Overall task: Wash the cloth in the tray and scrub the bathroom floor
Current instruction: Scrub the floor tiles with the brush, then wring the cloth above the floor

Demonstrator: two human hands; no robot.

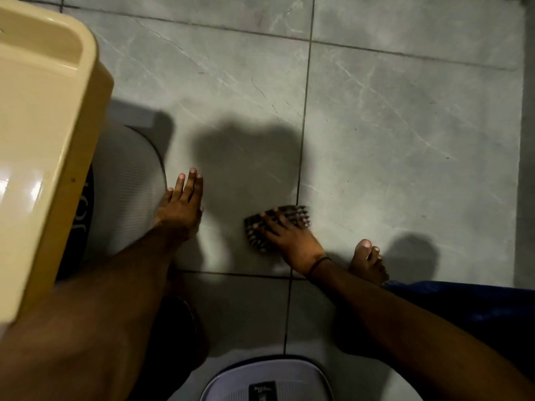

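The dark bristled scrubbing brush (276, 227) lies bristles-down on the grey marbled tile floor (405, 125), just left of a grout line, its long axis running from lower left to upper right. The right hand (289, 238) presses on top of it, fingers spread over its back, gripping it. The left hand (182, 206) rests flat on the tile with fingers extended, bracing the body, beside a pale ribbed curved object (127, 192). A bare foot (367, 261) stands just right of the brush. The beige plastic tray (43, 140) fills the left edge; no cloth is visible. The scrubbing step appears underway; the next stroke likely needs firm downward pressure, pushing along the brush's axis across the grout.
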